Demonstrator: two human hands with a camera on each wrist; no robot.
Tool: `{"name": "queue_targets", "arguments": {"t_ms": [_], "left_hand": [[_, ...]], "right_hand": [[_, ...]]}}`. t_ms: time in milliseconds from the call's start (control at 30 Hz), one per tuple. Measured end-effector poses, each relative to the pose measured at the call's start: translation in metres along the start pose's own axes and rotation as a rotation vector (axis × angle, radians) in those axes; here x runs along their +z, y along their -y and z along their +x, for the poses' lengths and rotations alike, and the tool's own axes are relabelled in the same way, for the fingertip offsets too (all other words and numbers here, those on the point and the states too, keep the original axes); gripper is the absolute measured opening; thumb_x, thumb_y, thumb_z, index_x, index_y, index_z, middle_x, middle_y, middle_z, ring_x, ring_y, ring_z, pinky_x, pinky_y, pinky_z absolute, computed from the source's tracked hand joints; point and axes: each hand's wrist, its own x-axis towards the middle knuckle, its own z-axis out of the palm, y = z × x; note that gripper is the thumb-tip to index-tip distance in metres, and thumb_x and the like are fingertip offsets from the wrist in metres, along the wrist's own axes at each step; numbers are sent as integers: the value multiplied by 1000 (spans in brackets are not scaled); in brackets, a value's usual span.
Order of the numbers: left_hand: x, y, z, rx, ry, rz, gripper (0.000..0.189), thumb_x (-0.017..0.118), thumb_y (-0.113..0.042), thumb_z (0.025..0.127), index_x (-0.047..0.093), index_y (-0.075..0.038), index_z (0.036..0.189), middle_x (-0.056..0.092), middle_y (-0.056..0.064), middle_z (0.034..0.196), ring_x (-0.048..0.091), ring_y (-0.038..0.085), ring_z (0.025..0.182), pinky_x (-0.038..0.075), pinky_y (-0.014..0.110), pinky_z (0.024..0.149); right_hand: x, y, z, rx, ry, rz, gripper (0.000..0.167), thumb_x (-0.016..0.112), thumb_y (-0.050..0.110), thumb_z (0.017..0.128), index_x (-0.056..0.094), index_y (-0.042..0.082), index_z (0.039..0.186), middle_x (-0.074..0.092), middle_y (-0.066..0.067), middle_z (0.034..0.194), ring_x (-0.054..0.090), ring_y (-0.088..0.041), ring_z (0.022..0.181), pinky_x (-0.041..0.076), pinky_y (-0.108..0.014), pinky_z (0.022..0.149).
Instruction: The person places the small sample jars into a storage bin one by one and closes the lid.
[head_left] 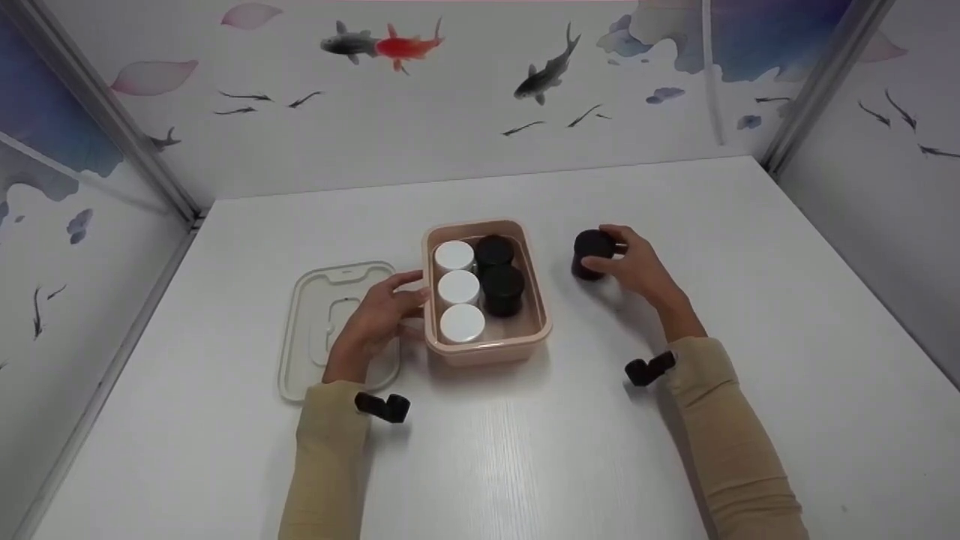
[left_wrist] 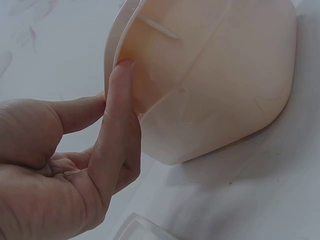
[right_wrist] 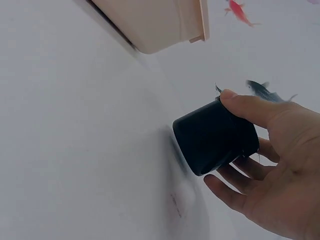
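Note:
A pale pink plastic box (head_left: 491,355) stands on the table, holding three white-lidded jars (head_left: 459,288) along its left side and two black jars (head_left: 502,289) on its right. My left hand (head_left: 379,315) pinches the box's left rim between thumb and fingers; the left wrist view shows this hand (left_wrist: 95,145) at the rim close up. Right of the box, my right hand (head_left: 641,270) grips another black jar (head_left: 592,251) around its lid. The right wrist view has that jar (right_wrist: 215,137) tilted, its base close to the tabletop; whether they touch I cannot tell.
A whitish rectangular lid (head_left: 296,337) lies flat on the white table (head_left: 495,465), left of the box and partly under my left hand and forearm. Panels printed with fish (head_left: 405,49) stand behind the table and at both sides.

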Motion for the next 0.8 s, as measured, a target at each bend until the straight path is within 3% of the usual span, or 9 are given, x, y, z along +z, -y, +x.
{"name": "queue_targets", "arguments": {"t_ms": [167, 567, 800], "left_hand": [[0, 0, -1, -1, 2, 14, 52, 58, -28, 103, 42, -19, 151, 65, 14, 132, 67, 23, 111, 58, 29, 74], [0, 0, -1, 10, 10, -14, 54, 59, -28, 102, 41, -17, 151, 65, 15, 133, 68, 23, 112, 61, 31, 73], [-1, 0, -1, 15, 19, -17, 54, 59, -28, 102, 41, -17, 151, 65, 16, 133, 68, 23, 110, 61, 32, 74]], "right_hand": [[0, 8, -3, -21, 0, 5, 83, 74, 38, 91, 31, 11, 157, 35, -18, 159, 35, -36, 147, 35, -54, 118], [-2, 48, -20, -163, -25, 60, 77, 73, 38, 92, 36, 14, 155, 43, -15, 151, 42, -33, 142, 42, -53, 111], [-2, 72, -35, -241, -23, 59, 75, 73, 31, 92, 36, 16, 155, 45, -13, 149, 50, -30, 136, 48, -42, 102]]}}
